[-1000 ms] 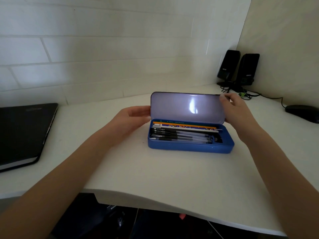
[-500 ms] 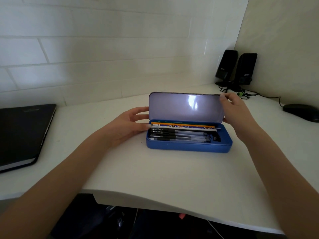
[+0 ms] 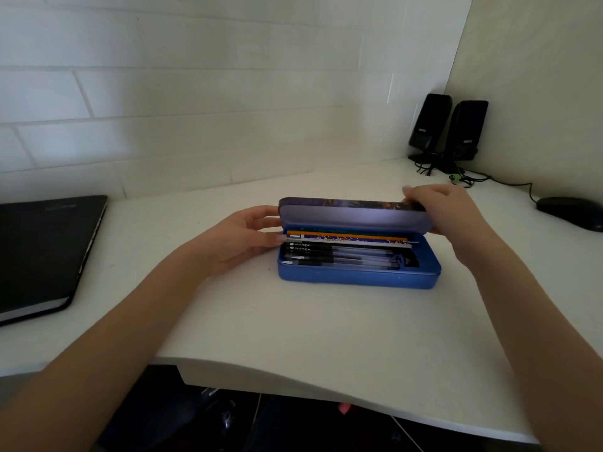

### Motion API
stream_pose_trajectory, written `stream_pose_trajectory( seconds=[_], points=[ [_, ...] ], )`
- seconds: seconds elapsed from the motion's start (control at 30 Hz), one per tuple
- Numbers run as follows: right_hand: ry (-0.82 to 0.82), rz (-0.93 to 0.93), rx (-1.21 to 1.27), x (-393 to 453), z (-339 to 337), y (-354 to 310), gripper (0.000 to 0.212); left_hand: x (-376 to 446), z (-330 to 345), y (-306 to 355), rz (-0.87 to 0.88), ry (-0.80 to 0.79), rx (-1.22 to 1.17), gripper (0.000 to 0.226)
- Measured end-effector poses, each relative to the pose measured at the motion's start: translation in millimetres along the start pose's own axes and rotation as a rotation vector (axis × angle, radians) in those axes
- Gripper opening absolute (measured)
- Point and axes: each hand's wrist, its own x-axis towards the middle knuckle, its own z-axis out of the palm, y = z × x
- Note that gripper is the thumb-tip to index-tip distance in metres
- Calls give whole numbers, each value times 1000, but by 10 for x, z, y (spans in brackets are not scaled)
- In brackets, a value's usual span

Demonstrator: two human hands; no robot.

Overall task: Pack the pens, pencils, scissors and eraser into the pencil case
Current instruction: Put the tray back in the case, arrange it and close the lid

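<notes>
The lid (image 3: 355, 220) has swung down from upright to roughly half shut over the blue pencil case (image 3: 359, 277) at frame centre, so packing looks finished. The right hand (image 3: 447, 210) clamps the lid's right corner; the left hand (image 3: 241, 238), fingers straight, steadies the case's left end on the tabletop (image 3: 293, 321).

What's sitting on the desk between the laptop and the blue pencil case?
In the head view, only the left hand and its forearm lie between the laptop and the pencil case; otherwise the white desk shows bare.
</notes>
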Motion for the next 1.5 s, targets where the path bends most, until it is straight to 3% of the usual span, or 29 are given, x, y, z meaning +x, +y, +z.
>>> stream_pose_trajectory(
  seconds=[0.17,0.27,0.37,0.47,0.53,0.67,0.93,1.07,1.3,1.5],
  points=[
    [-168,-9,-19,-35,-72,-10,34,-35,-7,20,2,-25,12,36],
    [-170,-38,-36,-49,-46,-9,33,-71,-82,68,-49,-123,-69,36],
    [-170,-43,-43,-43,-23,-3,33,-77,-73,84,-74,-69,-69,25],
    [-172,-75,-71,-47,22,11,29,-65,-6,51,-63,-29,35,38],
    [-153,-120,-136,-30,68,48,26,-70,16,50,-58,-7,79,44],
    [-120,-185,-283,1,168,119,26,-77,27,65,-59,8,94,32],
    [-245,-153,-609,23,294,231,34,-96,91,90,-59,34,203,27],
    [-293,-130,-720,16,329,226,37,-103,131,83,-33,66,476,32],
    [-339,-251,-1055,-64,363,225,42,-69,146,115,-101,20,511,54],
    [-393,-206,-919,-34,361,249,53,-80,144,221,-161,-13,722,59]
  ],
)
